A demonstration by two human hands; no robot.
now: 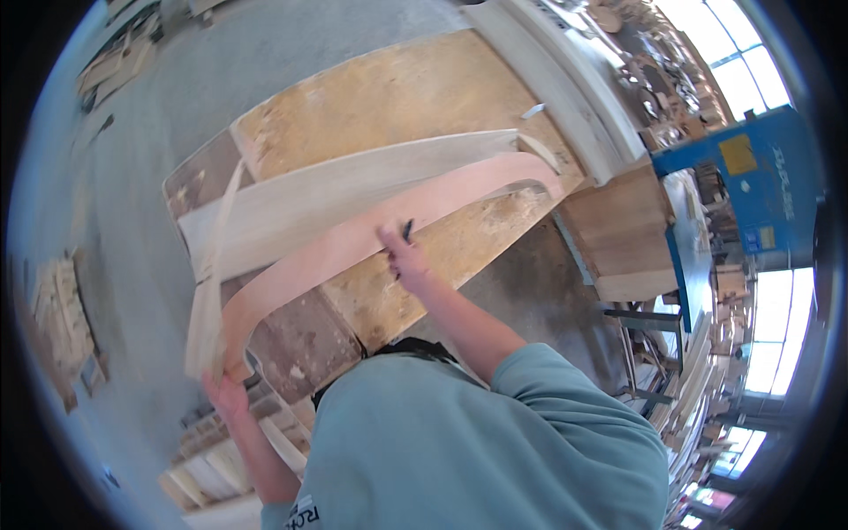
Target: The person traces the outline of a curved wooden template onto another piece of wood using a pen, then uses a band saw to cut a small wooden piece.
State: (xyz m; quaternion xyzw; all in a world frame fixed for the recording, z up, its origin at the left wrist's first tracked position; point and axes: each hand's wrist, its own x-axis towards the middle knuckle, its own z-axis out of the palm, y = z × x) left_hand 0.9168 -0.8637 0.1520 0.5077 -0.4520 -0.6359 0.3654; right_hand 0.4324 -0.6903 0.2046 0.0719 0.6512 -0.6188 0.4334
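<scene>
A worn tan tabletop [380, 88] stands on a grey workshop floor [283, 35], with a blue machine [733, 172] at two o'clock. Across the tabletop, overlapping a pale board [309, 208], lies a curved pink piece [331, 250]: long axis eight to two o'clock, bulge toward eleven, ends toward five. The left hand [227, 395] has its fingers closed on the eight-o'clock end; the right hand's [406, 261] fingers, blurred, hold a dark pen-like tool [407, 230] mid-length.
</scene>
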